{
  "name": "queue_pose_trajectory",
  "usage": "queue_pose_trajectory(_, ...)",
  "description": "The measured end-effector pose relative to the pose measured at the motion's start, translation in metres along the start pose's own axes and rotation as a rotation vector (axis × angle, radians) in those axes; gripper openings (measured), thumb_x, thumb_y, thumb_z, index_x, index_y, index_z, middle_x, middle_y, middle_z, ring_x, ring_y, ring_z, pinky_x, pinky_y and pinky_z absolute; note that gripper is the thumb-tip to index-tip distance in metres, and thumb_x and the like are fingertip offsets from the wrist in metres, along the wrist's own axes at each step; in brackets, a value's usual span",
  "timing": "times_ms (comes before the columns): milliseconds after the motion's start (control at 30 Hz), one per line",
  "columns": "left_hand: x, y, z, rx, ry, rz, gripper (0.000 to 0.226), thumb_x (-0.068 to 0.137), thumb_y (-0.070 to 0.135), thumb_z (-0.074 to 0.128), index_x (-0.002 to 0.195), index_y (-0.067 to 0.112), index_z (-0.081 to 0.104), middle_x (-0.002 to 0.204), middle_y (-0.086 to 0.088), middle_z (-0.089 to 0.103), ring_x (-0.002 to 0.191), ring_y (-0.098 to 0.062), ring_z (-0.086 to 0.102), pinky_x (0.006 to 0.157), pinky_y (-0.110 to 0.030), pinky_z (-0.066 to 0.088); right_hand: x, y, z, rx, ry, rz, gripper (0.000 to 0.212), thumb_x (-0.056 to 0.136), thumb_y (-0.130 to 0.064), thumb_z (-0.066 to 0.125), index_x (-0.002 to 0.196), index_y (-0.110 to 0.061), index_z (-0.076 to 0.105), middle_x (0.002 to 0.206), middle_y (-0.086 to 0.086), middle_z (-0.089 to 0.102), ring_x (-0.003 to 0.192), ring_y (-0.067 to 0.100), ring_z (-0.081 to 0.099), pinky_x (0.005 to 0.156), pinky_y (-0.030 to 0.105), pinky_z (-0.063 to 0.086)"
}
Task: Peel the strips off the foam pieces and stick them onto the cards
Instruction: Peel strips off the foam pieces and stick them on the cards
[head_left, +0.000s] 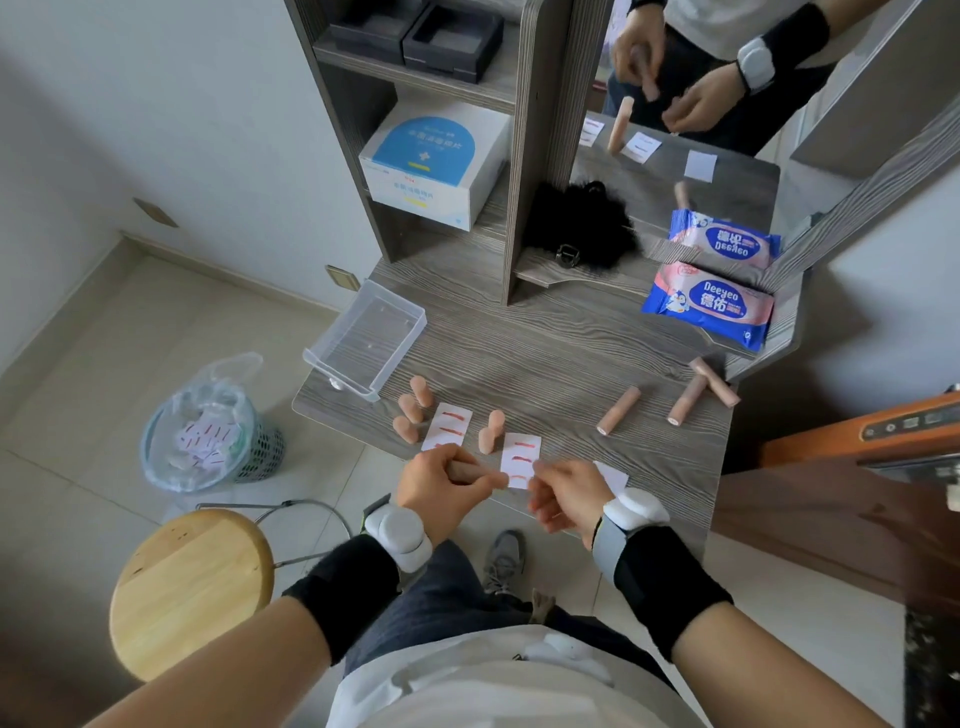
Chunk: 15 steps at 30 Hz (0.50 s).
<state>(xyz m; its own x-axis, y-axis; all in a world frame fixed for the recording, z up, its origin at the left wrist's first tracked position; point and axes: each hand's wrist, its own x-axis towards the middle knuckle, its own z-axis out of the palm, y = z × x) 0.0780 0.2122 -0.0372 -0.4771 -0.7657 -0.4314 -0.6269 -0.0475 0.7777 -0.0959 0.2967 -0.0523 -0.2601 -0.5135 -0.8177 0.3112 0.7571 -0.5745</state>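
My left hand (441, 486) is closed around a tan foam cylinder (470, 472) at the table's near edge. My right hand (569, 496) pinches at the cylinder's tip, just over a white card (521, 457) carrying three red strips. A second card (448, 426) with red strips lies to the left. A blank card (615, 475) peeks out behind my right hand. Several foam pieces (413, 408) stand upright left of the cards, two more (492, 428) between them. Three cylinders (618, 410) lie on the right side of the table.
A clear plastic box (366, 340) sits at the table's left. Wet-wipe packs (709, 304) lie at the back right by a mirror. A bin (208, 431) with discarded cards stands on the floor left, a wooden stool (189, 587) nearer me. Shelves rise behind.
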Motion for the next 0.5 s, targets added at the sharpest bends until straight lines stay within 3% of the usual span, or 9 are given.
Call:
queue_pose_trajectory(67,0.003,-0.006,-0.005,0.169,0.017,-0.019,0.015,0.068,0.041,0.064,0.073,0.03,0.055,0.077,0.019,0.075,0.065,-0.003,0.065,0.058,-0.026,0.052,0.009,0.003,-0.006,-0.19,0.055,0.043,0.021,0.092,-0.015,0.057,0.076,-0.003,0.062,0.056,0.011,0.066,0.038,0.018,0.049,0.041,0.024,0.042)
queue_pose_trajectory(167,0.007,-0.011,-0.004,0.359,0.1,0.036,0.012,0.077,0.027,0.068,0.074,0.025,0.056,0.073,0.01,0.07,0.064,-0.017,0.062,0.059,-0.031,0.053,0.018,0.007,-0.007,-0.361,0.073,0.075,0.022,0.09,-0.018,0.059,0.074,-0.003,0.063,0.057,0.011,0.069,0.037,0.018,0.051,0.041,0.023,0.043)
queue_pose_trajectory(233,0.011,-0.012,0.001,0.358,0.16,0.12,0.015,0.079,0.02,0.068,0.071,0.015,0.056,0.067,0.004,0.06,0.059,-0.021,0.054,0.055,-0.03,0.046,0.021,0.009,-0.003,-0.404,0.084,0.069,0.026,0.09,-0.022,0.062,0.07,-0.003,0.063,0.057,0.011,0.07,0.035,0.018,0.052,0.039,0.022,0.043)
queue_pose_trajectory(333,0.019,-0.014,0.007,0.388,0.172,0.183,0.018,0.081,0.018,0.066,0.07,0.016,0.052,0.069,0.003,0.053,0.058,-0.021,0.046,0.056,-0.027,0.037,0.026,0.011,0.002,-0.444,0.104,0.078,0.031,0.09,-0.026,0.063,0.067,-0.005,0.064,0.064,0.014,0.073,0.039,0.02,0.055,0.041,0.023,0.044)
queue_pose_trajectory(500,0.027,-0.021,0.014,0.435,0.15,0.196,0.007,0.08,0.018,0.066,0.079,0.012,0.063,0.074,0.0,0.062,0.065,-0.024,0.056,0.061,-0.032,0.048,0.031,0.015,0.01,-0.457,0.142,0.109,0.035,0.091,-0.027,0.059,0.063,-0.006,0.063,0.066,0.014,0.074,0.04,0.02,0.055,0.043,0.023,0.043)
